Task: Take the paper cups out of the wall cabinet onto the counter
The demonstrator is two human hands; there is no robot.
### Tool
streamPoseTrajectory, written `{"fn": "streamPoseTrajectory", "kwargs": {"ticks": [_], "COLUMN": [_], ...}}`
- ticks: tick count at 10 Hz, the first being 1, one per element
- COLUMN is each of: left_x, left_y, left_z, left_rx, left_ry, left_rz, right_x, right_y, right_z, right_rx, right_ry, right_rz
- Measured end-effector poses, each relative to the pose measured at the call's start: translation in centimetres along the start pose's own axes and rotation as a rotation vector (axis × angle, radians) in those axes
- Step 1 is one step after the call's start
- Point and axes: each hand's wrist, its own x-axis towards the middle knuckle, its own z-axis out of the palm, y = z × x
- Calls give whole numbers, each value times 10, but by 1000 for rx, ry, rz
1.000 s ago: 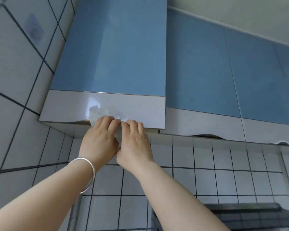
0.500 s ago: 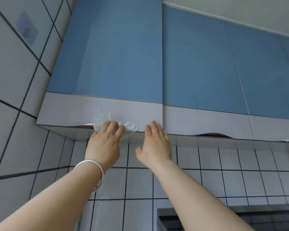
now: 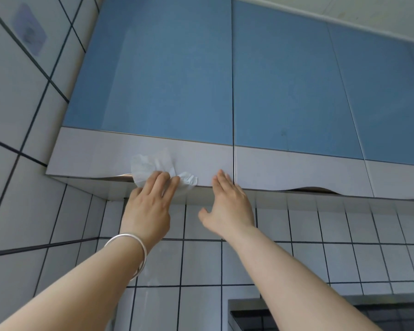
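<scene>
Since one second ago the right hand [image 3: 228,204] has moved away from the left hand [image 3: 148,206], toward 3 o'clock, and the leftmost cabinet door [image 3: 153,80], then standing proud of its neighbour, now sits flush with it.

The left hand lies at the lower edge of that door with fingers extended, pressing a crumpled white tissue [image 3: 153,166] against the grey lower band [image 3: 86,154]; whether the fingers pinch the tissue cannot be determined. The right hand is released: fingers straight and spread, tips on the same band just beside the vertical seam between doors. A silver bangle [image 3: 139,249] circles the left wrist.

Edges: the wall cabinet's underside runs from 9 o'clock to 3 o'clock across mid-frame, with a curved finger recess at 9 o'clock of the tissue and another at 3 o'clock. Open room lies below the cabinet, in front of the tiled wall [image 3: 320,235].

The paper cups are not visible; all doors are closed, hiding the interior. A dark appliance [image 3: 392,314] at 5 o'clock is cut off by the frame. A faint patch [image 3: 29,37] on the tile at 10 o'clock is unidentifiable.
</scene>
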Motion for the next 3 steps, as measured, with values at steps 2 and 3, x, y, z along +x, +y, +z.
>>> {"fn": "streamPoseTrajectory", "kwargs": {"ticks": [2,3], "left_x": [1,-2], "left_y": [1,9], "left_z": [-17,-29], "left_rx": [-16,-63], "left_ry": [-209,-341], "left_rz": [-1,-60], "right_x": [-2,-3], "right_y": [2,4], "right_z": [5,-7], "right_rx": [41,34], "right_ry": [-9,-43], "right_rz": [2,-10]}}
